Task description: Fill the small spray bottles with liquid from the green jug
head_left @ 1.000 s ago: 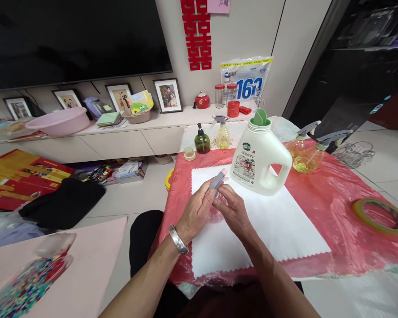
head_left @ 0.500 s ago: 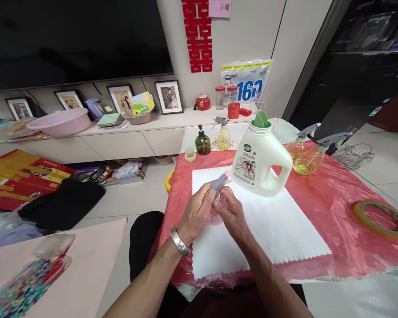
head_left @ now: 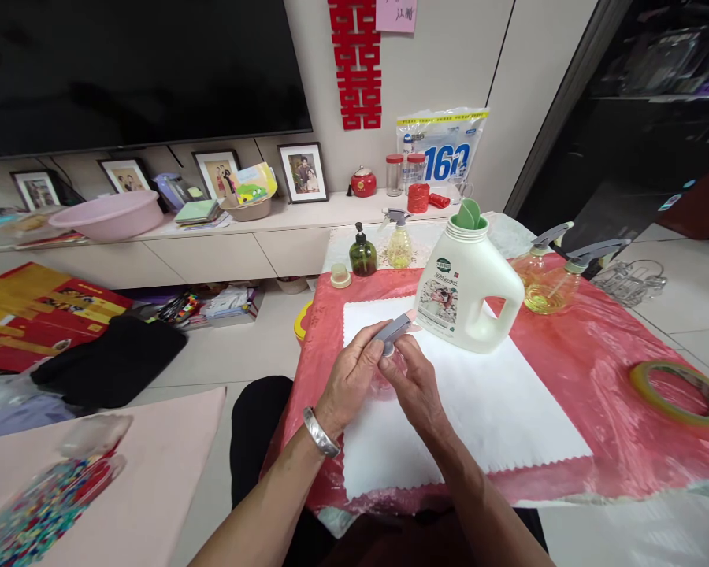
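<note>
My left hand (head_left: pixel 350 376) is closed around the grey trigger head of a small spray bottle (head_left: pixel 395 327), whose pinkish nozzle points up and to the right. My right hand (head_left: pixel 414 383) grips the same bottle just below the head, its thumb at the neck. Most of the clear, pink-looking body is hidden by the fingers. Under both hands lies a white mat (head_left: pixel 478 425) with a scalloped edge. Just beyond them, a large white detergent jug (head_left: pixel 466 291) stands upright on the mat, a green cup-like piece (head_left: pixel 469 214) in its mouth.
On the red plastic table cover (head_left: pixel 591 354) stand two spray bottles with yellow liquid (head_left: pixel 548 295) to the right, near a tape roll (head_left: pixel 679 394). A green pump bottle (head_left: pixel 363 256), another spray bottle (head_left: pixel 399 248) and a pale cap (head_left: pixel 340 276) are at the back.
The spray head has turned slightly, its nozzle swinging right and a little lower. Both hands keep their hold on the bottle. The jug stays in place.
</note>
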Demonstrator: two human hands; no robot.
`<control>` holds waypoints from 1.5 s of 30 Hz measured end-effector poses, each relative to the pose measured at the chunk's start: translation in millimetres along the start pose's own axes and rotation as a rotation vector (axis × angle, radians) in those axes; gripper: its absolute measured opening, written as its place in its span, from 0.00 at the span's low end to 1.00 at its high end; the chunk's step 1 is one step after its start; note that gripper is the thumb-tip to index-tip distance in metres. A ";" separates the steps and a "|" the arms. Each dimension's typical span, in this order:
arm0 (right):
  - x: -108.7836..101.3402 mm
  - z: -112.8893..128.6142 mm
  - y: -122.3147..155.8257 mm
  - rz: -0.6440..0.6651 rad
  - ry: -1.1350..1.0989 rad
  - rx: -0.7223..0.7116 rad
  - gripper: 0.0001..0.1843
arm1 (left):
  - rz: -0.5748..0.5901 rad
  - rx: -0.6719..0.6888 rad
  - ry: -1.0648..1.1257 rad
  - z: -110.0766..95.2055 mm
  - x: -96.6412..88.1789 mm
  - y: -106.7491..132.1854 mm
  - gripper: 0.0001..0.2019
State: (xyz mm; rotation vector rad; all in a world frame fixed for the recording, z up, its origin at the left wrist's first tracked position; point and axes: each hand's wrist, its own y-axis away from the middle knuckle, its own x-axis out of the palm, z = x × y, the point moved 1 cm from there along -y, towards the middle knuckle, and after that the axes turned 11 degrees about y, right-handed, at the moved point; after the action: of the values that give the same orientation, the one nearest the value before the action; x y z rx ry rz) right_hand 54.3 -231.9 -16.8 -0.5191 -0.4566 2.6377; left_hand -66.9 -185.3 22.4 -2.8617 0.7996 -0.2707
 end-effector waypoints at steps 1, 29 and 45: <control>-0.9 1.3 -0.1 -0.001 0.004 -0.002 0.13 | -0.011 -0.004 0.023 1.7 -1.1 0.2 0.19; -5.1 -0.8 2.6 0.025 0.070 0.008 0.14 | -0.269 0.048 -0.054 19.6 -4.4 2.9 0.07; -5.6 -1.1 1.4 0.079 -0.036 0.053 0.21 | -0.352 0.070 0.009 31.8 1.8 24.7 0.07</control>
State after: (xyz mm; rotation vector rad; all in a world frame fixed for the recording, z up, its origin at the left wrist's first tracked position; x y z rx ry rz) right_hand 59.1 -235.3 -16.7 -0.4833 -0.3840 2.7303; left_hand -70.8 -203.8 -13.1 -2.9205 0.2751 -0.3456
